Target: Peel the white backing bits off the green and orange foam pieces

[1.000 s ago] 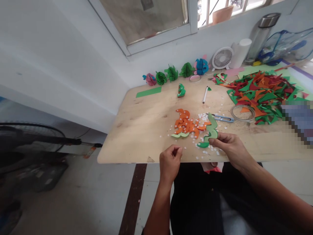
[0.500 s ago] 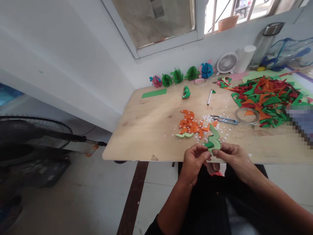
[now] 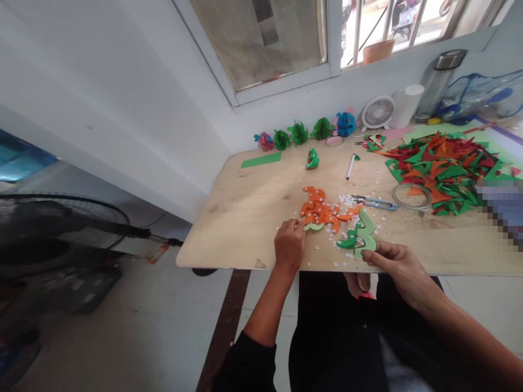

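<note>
My right hand pinches the lower end of a wavy light green paper cutout at the table's front edge. Beside that cutout lies a curved dark green paper piece with small white squares on it; whether they are joined I cannot tell. Over to the left, my left hand has its fingers curled on the end of a smaller light green paper cutout. That one lies partly under a heap of orange paper cutouts dotted with white squares. My left fingertips are partly hidden.
Small blue-handled snips and a tape roll lie behind my right hand. A big pile of paper scraps fills the right side. A pen, folded paper figures and a small fan are farther back.
My left hand has left the wavy cutout and moved left to the smaller light green one. My right hand keeps its pinch, slightly farther right. The dark green piece shows more fully.
</note>
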`<state>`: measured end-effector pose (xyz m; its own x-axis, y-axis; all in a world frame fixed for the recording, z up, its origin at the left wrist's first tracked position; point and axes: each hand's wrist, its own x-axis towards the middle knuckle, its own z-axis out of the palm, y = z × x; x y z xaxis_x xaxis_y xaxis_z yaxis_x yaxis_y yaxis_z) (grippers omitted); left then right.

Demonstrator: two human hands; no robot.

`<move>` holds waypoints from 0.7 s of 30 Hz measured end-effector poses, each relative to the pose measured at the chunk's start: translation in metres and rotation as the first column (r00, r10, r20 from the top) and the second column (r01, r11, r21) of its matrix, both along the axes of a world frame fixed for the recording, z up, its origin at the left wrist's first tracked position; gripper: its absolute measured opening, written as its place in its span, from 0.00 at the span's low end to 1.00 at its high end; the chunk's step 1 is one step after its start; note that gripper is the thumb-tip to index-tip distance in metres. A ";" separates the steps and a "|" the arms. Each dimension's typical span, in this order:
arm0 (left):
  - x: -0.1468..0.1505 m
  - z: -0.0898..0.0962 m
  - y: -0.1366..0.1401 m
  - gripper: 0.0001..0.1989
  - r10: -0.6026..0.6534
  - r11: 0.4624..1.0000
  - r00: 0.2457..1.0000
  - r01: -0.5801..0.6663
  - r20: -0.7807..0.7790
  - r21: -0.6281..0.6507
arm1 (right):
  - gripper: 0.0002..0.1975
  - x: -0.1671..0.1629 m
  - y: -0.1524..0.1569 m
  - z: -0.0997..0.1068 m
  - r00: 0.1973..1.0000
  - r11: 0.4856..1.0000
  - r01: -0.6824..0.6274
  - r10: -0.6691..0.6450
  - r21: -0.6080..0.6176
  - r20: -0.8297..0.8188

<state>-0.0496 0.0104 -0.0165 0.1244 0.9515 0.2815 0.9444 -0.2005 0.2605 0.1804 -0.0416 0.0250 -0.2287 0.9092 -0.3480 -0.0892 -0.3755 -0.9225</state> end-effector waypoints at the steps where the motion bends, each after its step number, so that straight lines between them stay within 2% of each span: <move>1: -0.001 -0.001 0.004 0.10 -0.024 1.000 0.998 0.023 -0.060 -0.017 | 0.19 0.001 0.000 0.000 1.000 1.000 0.000 0.000 -0.001 -0.006; 3: -0.003 -0.003 0.005 0.07 -0.059 0.998 0.993 0.055 -0.102 -0.044 | 0.18 0.004 -0.001 0.000 1.000 1.000 0.004 -0.004 0.001 -0.016; 6: -0.006 -0.002 -0.004 0.05 -0.081 0.994 0.994 0.075 -0.077 -0.079 | 0.19 0.007 -0.001 -0.002 0.999 1.000 0.029 -0.029 0.011 -0.027; 11: -0.013 0.002 -0.017 0.05 -0.017 0.991 1.000 0.019 0.017 -0.134 | 0.17 0.009 0.000 -0.011 0.998 0.998 0.061 -0.061 0.013 -0.033; 15: -0.011 0.003 -0.008 0.10 -0.059 0.979 0.995 0.074 0.081 -0.192 | 0.16 0.009 -0.001 -0.018 0.995 0.994 0.099 -0.098 0.048 -0.020; 21: -0.006 0.004 0.004 0.06 -0.130 0.951 0.983 0.160 0.129 -0.263 | 0.18 0.006 -0.008 -0.020 0.999 0.999 0.040 -0.038 0.033 -0.038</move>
